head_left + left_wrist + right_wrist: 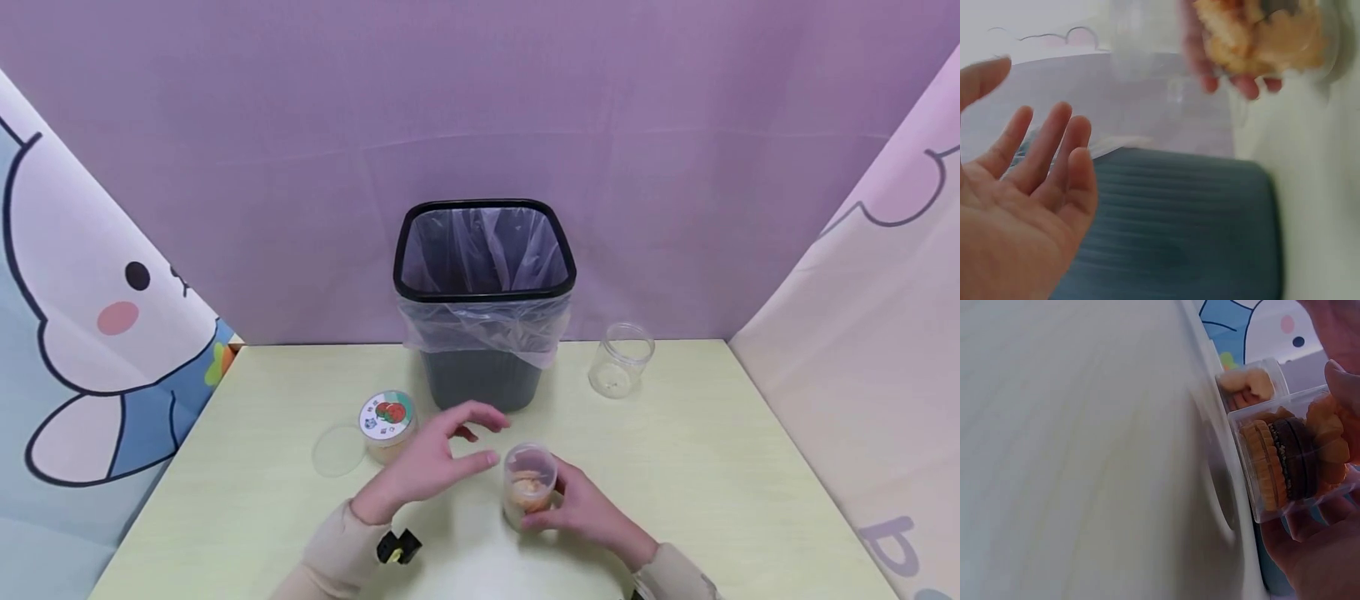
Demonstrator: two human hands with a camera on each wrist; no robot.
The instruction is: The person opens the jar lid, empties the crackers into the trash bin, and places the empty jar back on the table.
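My right hand [581, 508] grips a clear plastic jar [513, 510] around its side, and the jar has no lid on. Inside it are cookies [1294, 456], some pale and ridged, one dark brown. The jar appears upright, at or just above the table; contact cannot be told. My left hand [431, 458] hovers to the left of the jar, fingers apart and holding nothing. In the left wrist view the left hand [1022, 219] shows its palm, with the cookie jar [1329, 37] at upper right.
A grey bin [480, 375] with a clear liner stands at the back. Left of my left hand are a jar with a tomato-pictured lid [387, 417] and a translucent disc [337, 450]. An empty clear jar [621, 362] stands at the back right.
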